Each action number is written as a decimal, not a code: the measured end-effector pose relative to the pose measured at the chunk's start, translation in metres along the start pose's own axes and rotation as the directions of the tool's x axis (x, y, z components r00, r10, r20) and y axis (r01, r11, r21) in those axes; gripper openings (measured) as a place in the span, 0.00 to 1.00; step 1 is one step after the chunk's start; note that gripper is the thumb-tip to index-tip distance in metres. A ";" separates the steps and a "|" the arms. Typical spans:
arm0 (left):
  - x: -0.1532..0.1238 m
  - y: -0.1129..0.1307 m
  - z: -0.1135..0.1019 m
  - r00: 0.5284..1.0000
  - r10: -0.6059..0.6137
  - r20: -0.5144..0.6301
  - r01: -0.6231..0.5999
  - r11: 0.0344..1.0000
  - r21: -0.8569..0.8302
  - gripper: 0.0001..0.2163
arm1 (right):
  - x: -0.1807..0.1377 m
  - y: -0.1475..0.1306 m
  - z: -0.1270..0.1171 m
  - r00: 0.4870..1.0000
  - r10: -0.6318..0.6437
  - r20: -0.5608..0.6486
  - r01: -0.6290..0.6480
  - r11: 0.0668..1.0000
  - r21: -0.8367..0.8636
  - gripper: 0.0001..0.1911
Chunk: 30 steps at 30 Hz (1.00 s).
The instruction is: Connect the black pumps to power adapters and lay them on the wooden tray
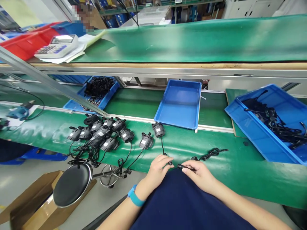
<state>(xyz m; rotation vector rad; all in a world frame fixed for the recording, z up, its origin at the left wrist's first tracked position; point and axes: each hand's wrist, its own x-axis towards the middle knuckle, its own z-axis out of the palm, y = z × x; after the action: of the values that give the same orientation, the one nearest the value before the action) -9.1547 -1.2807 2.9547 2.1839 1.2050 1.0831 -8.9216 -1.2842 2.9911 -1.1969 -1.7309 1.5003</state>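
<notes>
My left hand (156,170) pinches a small black cable connector (170,163) on the lead that runs down from a black pump-like unit (158,130) with a white label. My right hand (200,173) is closed on another black cable connector (180,166). The two connector ends face each other with a short gap between them, over the bench's front edge. Beyond my right hand lies a coiled black cable (213,154), with a small black block beside it. A second pump-like unit (146,141) stands left of the first, its cable hanging over the edge.
Several more units (103,134) crowd the bench (230,179) at left. A shallow blue tray (178,105) sits behind. At right a tilted blue bin (251,135) holds black cables; another blue bin (109,100) is back left. A round stool (72,185) stands at lower left.
</notes>
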 end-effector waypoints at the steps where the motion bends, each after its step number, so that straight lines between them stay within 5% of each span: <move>1: 0.002 0.001 0.002 1.000 0.000 0.028 0.000 1.000 0.005 0.11 | -0.001 0.001 -0.001 1.000 0.009 -0.009 -0.009 1.000 0.008 0.14; 6: 0.010 0.007 0.012 0.979 0.002 0.202 -0.005 1.000 0.013 0.17 | -0.003 0.007 -0.003 0.997 0.029 -0.072 -0.033 0.998 -0.050 0.14; 13: 0.018 0.010 0.015 0.965 0.114 0.238 -0.179 0.946 0.270 0.06 | -0.006 0.013 -0.001 0.991 0.029 -0.128 -0.062 0.963 -0.263 0.13; 24: 0.017 0.008 0.021 0.925 0.169 0.340 -0.278 0.911 0.305 0.14 | -0.017 0.036 0.005 0.957 -0.269 -0.106 0.134 0.737 -0.663 0.21; 30: 0.014 0.006 0.022 0.929 0.202 0.310 -0.292 0.914 0.281 0.14 | -0.014 0.034 0.002 0.985 -0.111 -0.132 0.039 0.888 -0.458 0.14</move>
<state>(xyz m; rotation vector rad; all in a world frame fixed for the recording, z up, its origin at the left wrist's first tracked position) -9.1293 -1.2719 2.9517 2.6956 1.0559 0.6688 -8.9081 -1.2983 2.9595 -1.4104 -2.0589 0.9482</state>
